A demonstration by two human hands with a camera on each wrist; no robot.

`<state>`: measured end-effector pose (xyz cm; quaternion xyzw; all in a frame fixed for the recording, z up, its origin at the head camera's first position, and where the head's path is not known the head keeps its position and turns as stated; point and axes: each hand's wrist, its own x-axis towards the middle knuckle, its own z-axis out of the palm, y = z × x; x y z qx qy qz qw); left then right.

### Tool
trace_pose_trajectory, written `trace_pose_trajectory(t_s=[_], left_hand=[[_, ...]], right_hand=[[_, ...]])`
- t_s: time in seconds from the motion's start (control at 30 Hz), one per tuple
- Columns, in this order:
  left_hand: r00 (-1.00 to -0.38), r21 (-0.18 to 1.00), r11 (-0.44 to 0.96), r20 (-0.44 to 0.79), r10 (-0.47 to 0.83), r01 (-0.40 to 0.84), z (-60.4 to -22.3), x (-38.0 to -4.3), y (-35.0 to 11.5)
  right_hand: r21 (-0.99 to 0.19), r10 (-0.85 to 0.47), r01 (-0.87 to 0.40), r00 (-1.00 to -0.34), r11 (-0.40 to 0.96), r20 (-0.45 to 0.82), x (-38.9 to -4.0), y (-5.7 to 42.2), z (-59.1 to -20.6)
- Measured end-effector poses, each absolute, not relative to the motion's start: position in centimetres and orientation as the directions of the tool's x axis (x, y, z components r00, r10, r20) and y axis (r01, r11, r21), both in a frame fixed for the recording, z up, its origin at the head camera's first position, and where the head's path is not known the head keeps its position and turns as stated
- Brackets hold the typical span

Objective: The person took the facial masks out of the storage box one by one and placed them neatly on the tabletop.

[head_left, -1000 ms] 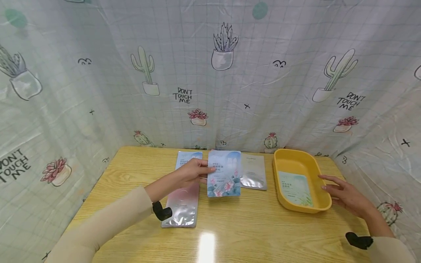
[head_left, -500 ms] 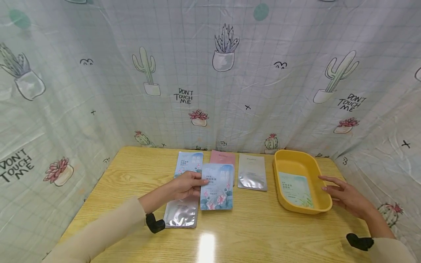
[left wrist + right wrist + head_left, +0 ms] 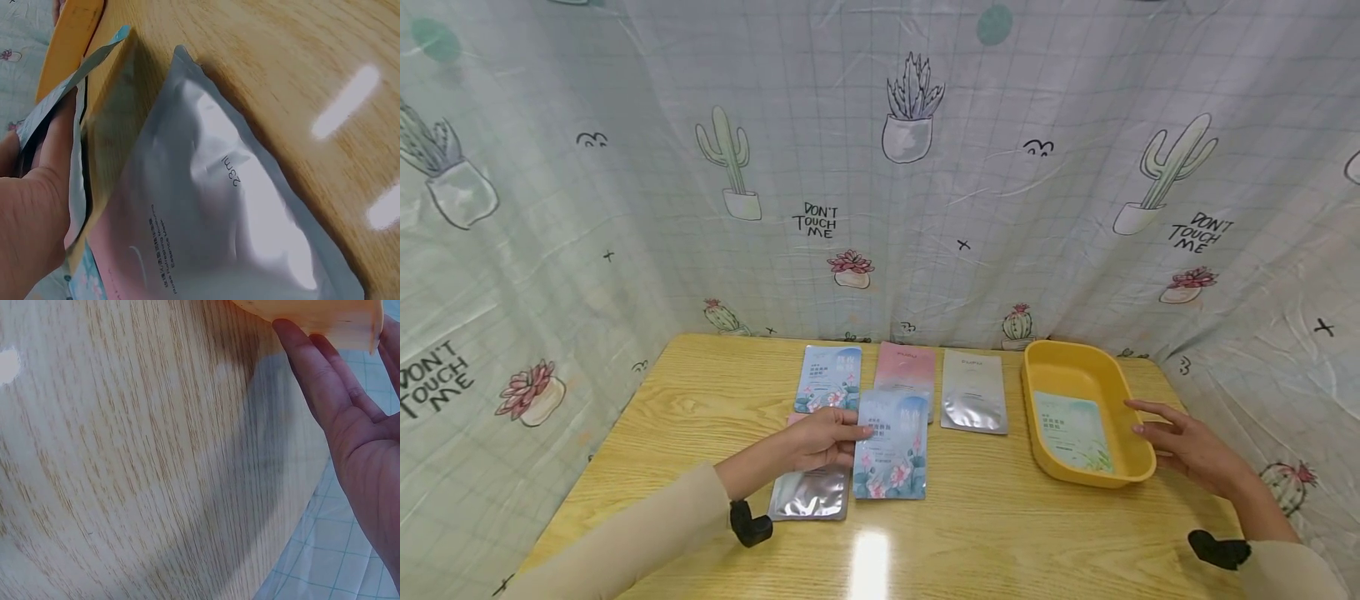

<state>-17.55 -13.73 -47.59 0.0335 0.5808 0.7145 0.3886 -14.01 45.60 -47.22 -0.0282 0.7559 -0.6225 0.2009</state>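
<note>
My left hand (image 3: 823, 437) pinches the left edge of a blue face mask packet (image 3: 891, 471) printed with pink lotus flowers. In the left wrist view this packet (image 3: 75, 78) stands edge-on, raised over a pink-and-silver mask packet (image 3: 206, 187) marked 23ml. That lower packet lies on the table, partly covered by my left hand in the head view. My right hand (image 3: 1195, 450) rests with extended fingers against the right rim of a yellow plastic basin (image 3: 1078, 367). A pale green mask packet (image 3: 1071, 429) lies inside the basin.
Along the back of the wooden table (image 3: 985, 517) lie a blue packet (image 3: 830, 379), a pink packet (image 3: 906, 367) partly behind the held one, and a pale silver packet (image 3: 973, 392). A cactus-print curtain (image 3: 910, 208) hangs behind the table and at both sides.
My left hand has brought the lotus packet toward me and slightly left, uncovering most of the pink packet and the blue one at the back. My right hand has stayed at the basin.
</note>
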Motion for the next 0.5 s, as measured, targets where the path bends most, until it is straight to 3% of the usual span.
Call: trace_pose_trajectory(t_s=[0.23,0.5], left_hand=[[-0.665,0.853,-0.016,-0.394,0.635,-0.521,-48.01,-17.0,-13.74],[-0.669,0.827,-0.08,-0.39,0.632,-0.557,-48.18,-16.83,-13.44]], right_hand=[[-0.949,-0.286,0.212,-0.918,0.235,-0.276,-14.14,45.62,-47.29],[-0.954,-0.305,0.211,-0.913,0.215,-0.271,-14.04,45.72,-47.3]])
